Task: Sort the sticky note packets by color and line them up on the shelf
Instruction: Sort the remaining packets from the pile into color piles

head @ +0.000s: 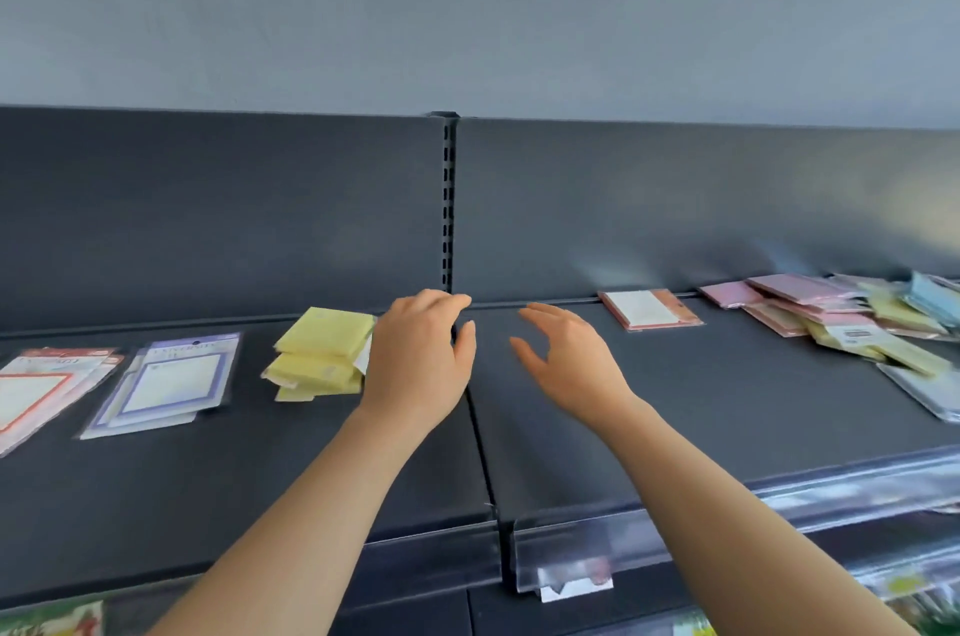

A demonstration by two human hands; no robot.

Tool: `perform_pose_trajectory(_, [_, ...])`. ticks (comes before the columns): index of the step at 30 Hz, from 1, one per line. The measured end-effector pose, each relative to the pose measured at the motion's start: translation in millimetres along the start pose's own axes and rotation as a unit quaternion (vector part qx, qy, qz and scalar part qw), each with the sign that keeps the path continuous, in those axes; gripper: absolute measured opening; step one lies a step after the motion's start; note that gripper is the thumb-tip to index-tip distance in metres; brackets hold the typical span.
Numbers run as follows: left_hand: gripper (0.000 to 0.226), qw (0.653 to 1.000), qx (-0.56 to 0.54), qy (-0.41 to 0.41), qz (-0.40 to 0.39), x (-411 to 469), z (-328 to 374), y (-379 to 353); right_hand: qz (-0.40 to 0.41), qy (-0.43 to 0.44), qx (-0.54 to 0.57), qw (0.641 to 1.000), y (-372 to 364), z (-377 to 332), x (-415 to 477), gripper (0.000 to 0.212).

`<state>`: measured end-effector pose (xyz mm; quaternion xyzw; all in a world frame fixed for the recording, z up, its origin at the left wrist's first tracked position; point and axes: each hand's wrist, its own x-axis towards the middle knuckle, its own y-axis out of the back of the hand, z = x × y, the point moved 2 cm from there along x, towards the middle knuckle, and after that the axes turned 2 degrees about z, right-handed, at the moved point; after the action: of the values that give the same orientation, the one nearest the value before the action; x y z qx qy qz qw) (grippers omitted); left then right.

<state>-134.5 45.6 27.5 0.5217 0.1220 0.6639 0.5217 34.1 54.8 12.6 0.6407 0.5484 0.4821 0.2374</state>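
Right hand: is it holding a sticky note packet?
No: the right hand hovers open over a bare stretch of the shelf, fingers spread, with nothing in it.

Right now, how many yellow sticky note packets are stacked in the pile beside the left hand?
3: a top yellow plastic-wrapped packet, a middle one beneath it, and a bottom one peeking out at the front. The left hand may hide more.

We see a pale grey painted wall (pixel 467 1) up top. A black slotted metal upright (pixel 448 198) rises at centre. A clear plastic label strip (pixel 587 552) carries a white paper tag (pixel 574 589). Bottom left sits perhaps green printed packaging (pixel 52 622), blurred.
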Motion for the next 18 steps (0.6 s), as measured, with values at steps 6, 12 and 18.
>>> perform_pose_trajectory(6, [0.038, 0.998, -0.007, -0.031, -0.057, 12.5, 83.6, -75.4, 0.01, -0.061, -0.039, 0.997, 50.9, 105.4, -12.1, 0.046])
perform_pose_trajectory(12, [0.031, 0.994, 0.013, -0.032, -0.101, 29.8, 161.0, -153.1, 0.024, -0.105, -0.09, 0.99, 106.2, 217.8, -18.5, 0.044])
perform_pose_trajectory(18, [0.03, 0.988, 0.029, -0.011, -0.151, 43.3, 208.8, -217.4, 0.036, -0.137, -0.155, 0.978, 144.3, 315.1, -6.1, 0.049])
